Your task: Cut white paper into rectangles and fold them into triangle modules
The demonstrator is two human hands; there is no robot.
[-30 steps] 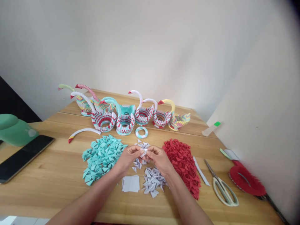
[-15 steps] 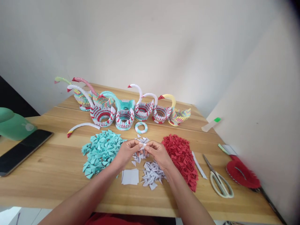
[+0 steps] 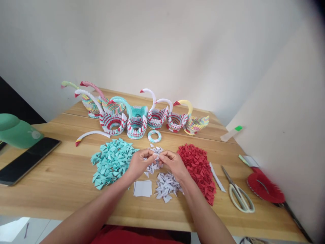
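My left hand (image 3: 140,163) and my right hand (image 3: 174,164) meet near the middle, both pinching one small white paper piece (image 3: 156,156), mostly covered by the fingertips. Under and behind them lies a pile of folded white pieces (image 3: 151,168). Nearer to me is a second white pile (image 3: 166,187), with a stack of flat white paper (image 3: 142,188) to its left. Turquoise folded pieces (image 3: 113,162) are heaped left of my left hand, red ones (image 3: 199,169) right of my right hand. A turquoise and white ring (image 3: 154,136) lies beyond the hands.
Several paper swans (image 3: 113,123) stand at the back. A loose white neck (image 3: 92,134), a phone (image 3: 29,161) and a green object (image 3: 19,131) are at left. Scissors (image 3: 237,193), a white strip (image 3: 217,178), a green-capped tube (image 3: 231,134) and a red paper object (image 3: 265,188) are at right.
The fingers have shifted slightly around the white piece, which shows less now. The whole view has moved a little, so the table's objects appear slightly further right and higher.
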